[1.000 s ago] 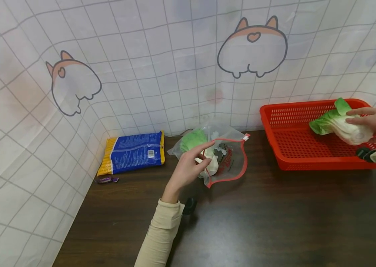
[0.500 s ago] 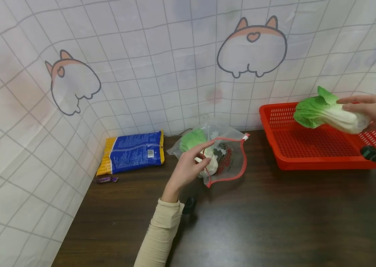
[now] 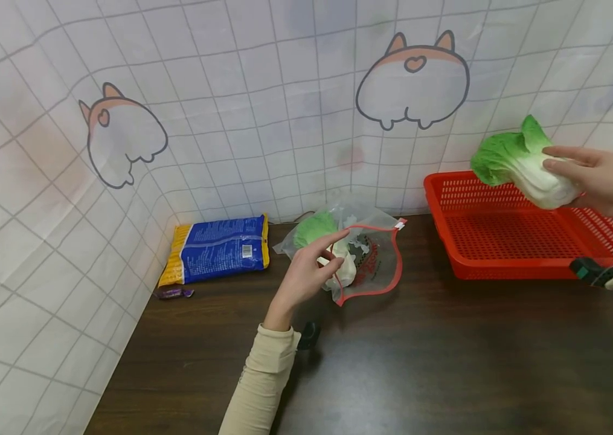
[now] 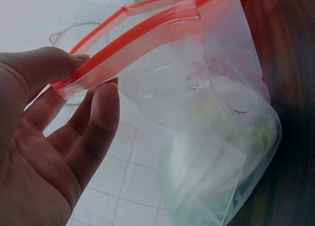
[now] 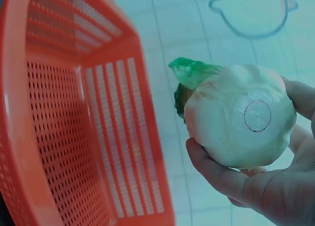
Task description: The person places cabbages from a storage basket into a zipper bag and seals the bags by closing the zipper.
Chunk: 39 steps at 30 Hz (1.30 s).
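My right hand [image 3: 600, 175] grips a leafy green cabbage [image 3: 523, 163] with a thick white base, held above the red basket [image 3: 502, 267]. In the right wrist view the round base of the cabbage [image 5: 241, 117] faces the camera, fingers and thumb on either side. With thumb and fingers my left hand [image 3: 308, 269] pinches the red-edged mouth of a clear zip bag [image 3: 382, 275], which gapes toward the right. Through the film of the bag [image 4: 162, 73] another green-and-white cabbage [image 4: 197, 172] shows inside.
Left of the bag lies a blue and yellow packet [image 3: 221, 251], with a small purple wrapper [image 3: 174, 293] in front of it. A grid-patterned sheet [image 3: 306, 109] hangs behind the dark wooden table [image 3: 420, 362].
My right hand has lifted the cabbage up out of the red basket, its leaves shifting left and upward. The left hand stays in place on the bag.
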### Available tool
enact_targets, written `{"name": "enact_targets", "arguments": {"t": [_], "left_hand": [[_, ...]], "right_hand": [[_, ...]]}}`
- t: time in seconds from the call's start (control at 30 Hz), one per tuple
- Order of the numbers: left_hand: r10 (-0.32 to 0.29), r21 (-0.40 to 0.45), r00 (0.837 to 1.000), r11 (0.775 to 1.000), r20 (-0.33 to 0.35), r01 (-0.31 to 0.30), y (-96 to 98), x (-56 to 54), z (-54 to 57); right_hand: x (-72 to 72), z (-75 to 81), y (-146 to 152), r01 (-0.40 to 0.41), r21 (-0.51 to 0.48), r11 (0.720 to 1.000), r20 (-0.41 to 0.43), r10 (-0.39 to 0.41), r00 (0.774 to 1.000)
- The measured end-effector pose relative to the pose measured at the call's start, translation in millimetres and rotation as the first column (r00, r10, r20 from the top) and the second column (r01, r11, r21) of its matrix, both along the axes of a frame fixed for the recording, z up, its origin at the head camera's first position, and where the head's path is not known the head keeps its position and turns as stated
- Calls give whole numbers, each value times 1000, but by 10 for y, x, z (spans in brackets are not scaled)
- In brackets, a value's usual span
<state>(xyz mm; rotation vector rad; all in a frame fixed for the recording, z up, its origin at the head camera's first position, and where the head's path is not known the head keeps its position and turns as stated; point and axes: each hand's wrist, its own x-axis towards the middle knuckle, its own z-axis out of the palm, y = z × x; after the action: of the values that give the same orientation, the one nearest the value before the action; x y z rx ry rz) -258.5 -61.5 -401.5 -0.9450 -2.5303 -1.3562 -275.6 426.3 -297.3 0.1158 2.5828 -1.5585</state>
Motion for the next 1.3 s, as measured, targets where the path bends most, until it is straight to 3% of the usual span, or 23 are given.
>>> {"name": "enact_targets", "arguments": {"t": [0.13, 0.53, 0.7, 0.83, 0.93, 1.1, 1.2, 1.3], "left_hand": [[0, -6, 1000, 1000, 0, 0, 0, 9, -2], [9, -1, 1000, 1000, -8, -9, 10, 2, 1], [9, -3, 1000, 1000, -2, -9, 24, 2, 9], [16, -7, 1000, 1000, 5, -16, 28, 11, 15], [13, -6, 1000, 1000, 6, -13, 30, 16, 19], [16, -3, 1000, 1000, 6, -16, 21, 19, 14], [21, -2, 1000, 1000, -2, -21, 13, 17, 7], [22, 2, 1000, 1000, -10, -22, 7, 17, 0]], "right_hand": [[90, -28, -221, 14, 36, 999, -77, -11, 997], [458, -164, -896, 117, -49, 992, -243, -126, 962], [623, -262, -1099, 113, -173, 978, -309, -163, 937], [739, -328, -1274, 58, -345, 937, -365, -190, 911], [804, -361, -1387, 14, -400, 916, -409, -193, 892], [866, -391, -1522, 66, -225, 972, -457, -164, 874], [881, -423, -1568, 100, -137, 986, -460, -153, 875], [906, -470, -1596, 99, -129, 987, -444, -147, 884]]}}
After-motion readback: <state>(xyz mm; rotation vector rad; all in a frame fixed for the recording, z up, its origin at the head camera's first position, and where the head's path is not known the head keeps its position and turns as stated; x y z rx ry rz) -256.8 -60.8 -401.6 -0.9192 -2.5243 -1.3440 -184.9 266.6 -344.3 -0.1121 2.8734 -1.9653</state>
